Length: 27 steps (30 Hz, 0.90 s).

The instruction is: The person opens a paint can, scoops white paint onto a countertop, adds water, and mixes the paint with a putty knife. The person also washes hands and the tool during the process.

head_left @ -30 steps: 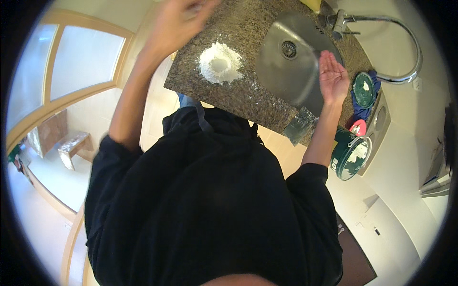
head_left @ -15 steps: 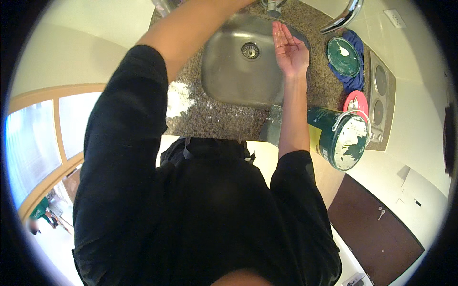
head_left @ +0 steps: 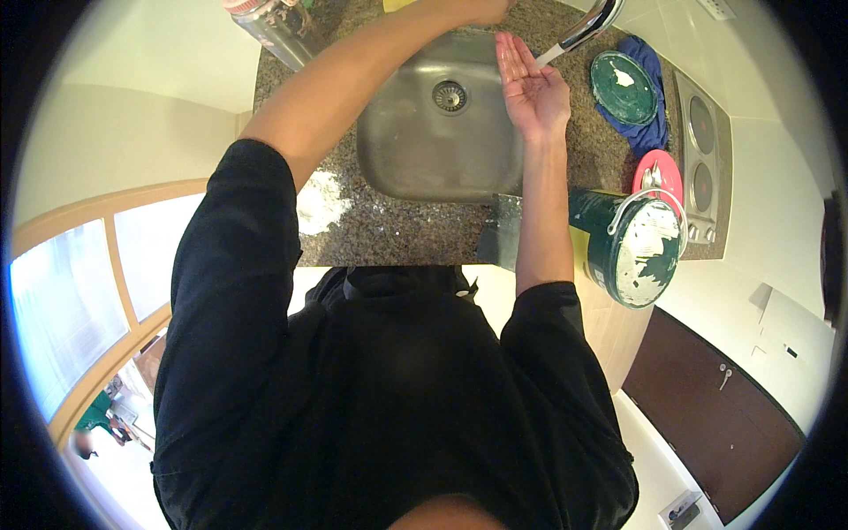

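Note:
My right hand is open, palm up and wet, over the right side of the steel sink. Above it the chrome tap spout comes in from the upper right. A short pale stream of water leaves the spout's end toward my right fingers. My left arm stretches across the sink's left corner to its far edge. There my left hand is at the top of the picture, partly cut off, where the tap's base stood in the earlier frame. Its fingers do not show clearly.
White powder lies on the speckled counter. To the right are a paint-smeared green bucket, a red plate, a green lid on blue cloth, and a hob. A jar stands far left.
Water now comes from the spout, where none showed before. The view has shifted slightly, bringing the jar into sight. My right hand stays palm up; my left is still at the far edge.

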Each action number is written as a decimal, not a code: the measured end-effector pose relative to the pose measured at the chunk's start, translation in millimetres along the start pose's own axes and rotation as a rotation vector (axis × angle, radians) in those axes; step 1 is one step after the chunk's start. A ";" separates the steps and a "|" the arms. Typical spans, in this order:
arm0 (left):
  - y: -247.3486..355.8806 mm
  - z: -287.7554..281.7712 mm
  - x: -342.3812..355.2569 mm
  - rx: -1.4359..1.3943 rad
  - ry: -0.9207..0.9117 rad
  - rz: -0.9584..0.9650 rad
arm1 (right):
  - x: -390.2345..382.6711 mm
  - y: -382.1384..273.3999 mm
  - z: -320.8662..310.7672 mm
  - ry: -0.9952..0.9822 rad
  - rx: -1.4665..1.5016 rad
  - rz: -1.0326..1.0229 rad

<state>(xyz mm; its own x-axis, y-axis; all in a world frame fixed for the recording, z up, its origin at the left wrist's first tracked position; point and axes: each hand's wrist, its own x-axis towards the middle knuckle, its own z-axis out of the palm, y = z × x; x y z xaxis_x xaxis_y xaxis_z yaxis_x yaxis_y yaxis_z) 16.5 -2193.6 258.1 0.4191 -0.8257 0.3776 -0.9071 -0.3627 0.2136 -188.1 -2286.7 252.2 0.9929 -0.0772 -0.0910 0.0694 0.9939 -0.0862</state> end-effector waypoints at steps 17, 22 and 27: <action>18.3 -58.0 -15.6 -0.220 0.002 -0.267 | -5.1 0.9 -20.8 0.021 0.019 0.007; 26.0 -65.7 -15.1 -0.261 0.031 -0.401 | -12.5 7.6 -15.8 0.052 -0.042 0.025; 47.0 -85.6 -54.3 -0.228 0.179 -0.479 | -26.8 33.8 -1.2 0.156 -0.311 0.048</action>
<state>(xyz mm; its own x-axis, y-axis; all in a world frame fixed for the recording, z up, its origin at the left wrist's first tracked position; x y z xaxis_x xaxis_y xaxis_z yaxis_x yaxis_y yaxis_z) -45.5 -2128.8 324.8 0.8004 -0.4984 0.3331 -0.5906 -0.5600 0.5810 -212.5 -2251.1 250.5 0.9657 -0.0664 -0.2510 -0.0335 0.9268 -0.3740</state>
